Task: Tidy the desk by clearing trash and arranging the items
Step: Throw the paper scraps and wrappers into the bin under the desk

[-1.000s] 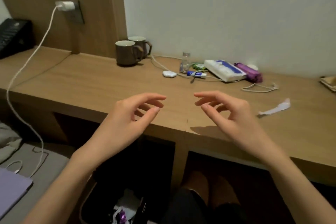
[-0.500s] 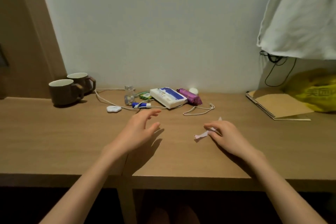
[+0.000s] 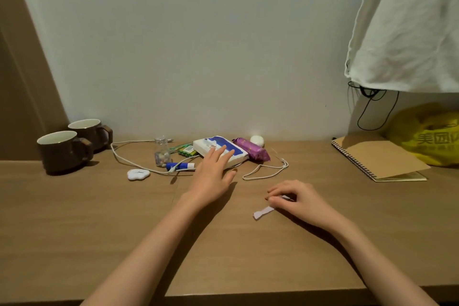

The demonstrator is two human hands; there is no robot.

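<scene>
Two bare hands worked over a wooden counter (image 3: pixel 74 231) in the head-camera view. The left hand (image 3: pixel 213 176) was stretched out with fingers straight and spread, holding nothing. Its fingertips lay over the near edge of a white-and-blue tissue pack (image 3: pixel 224 142) at its 12 o'clock; whether they touched it could not be told. At the left hand's 4 o'clock, the right hand (image 3: pixel 295 200) had its fingers curled down, pinching one end of a white paper scrap (image 3: pixel 262 213). The scrap lay on the counter and stuck out toward 8 o'clock from the fingertips.

A purple packet (image 3: pixel 250 151) sat just beside the tissue pack at 3 o'clock. A white cable (image 3: pixel 265 175) looped across the counter at 12 o'clock from the right hand. At 9 o'clock from the tissue pack stood a small clear bottle (image 3: pixel 162 153), with a blue tube (image 3: pixel 180 166) lying at the bottle's 5 o'clock. Two brown mugs (image 3: pixel 63 150) stood together at the frame's 9 o'clock. A spiral notebook (image 3: pixel 380 159) lay at 3 o'clock, with a yellow bag (image 3: pixel 429 136) behind it.
</scene>
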